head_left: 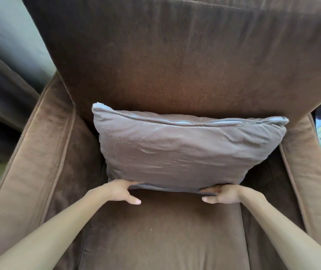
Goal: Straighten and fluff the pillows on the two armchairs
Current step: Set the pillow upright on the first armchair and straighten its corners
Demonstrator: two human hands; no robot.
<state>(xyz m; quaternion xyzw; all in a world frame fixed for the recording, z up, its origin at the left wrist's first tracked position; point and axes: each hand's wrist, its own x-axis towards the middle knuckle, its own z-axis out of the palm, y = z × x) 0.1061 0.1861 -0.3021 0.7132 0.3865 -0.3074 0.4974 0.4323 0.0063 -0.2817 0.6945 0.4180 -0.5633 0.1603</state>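
I see my left hand (pixel 119 191) and right hand (pixel 221 193) each pinching the bottom edge of the grey pillow (pixel 190 151) at centre frame on the brown armchair (pixel 175 65).

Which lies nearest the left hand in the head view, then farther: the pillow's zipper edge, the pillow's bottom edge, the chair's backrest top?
From the left hand:
1. Pillow's bottom edge, which the fingers reach under.
2. Pillow's zipper edge, along the top of the pillow, against the backrest.
3. Backrest top, at the upper edge of the view.
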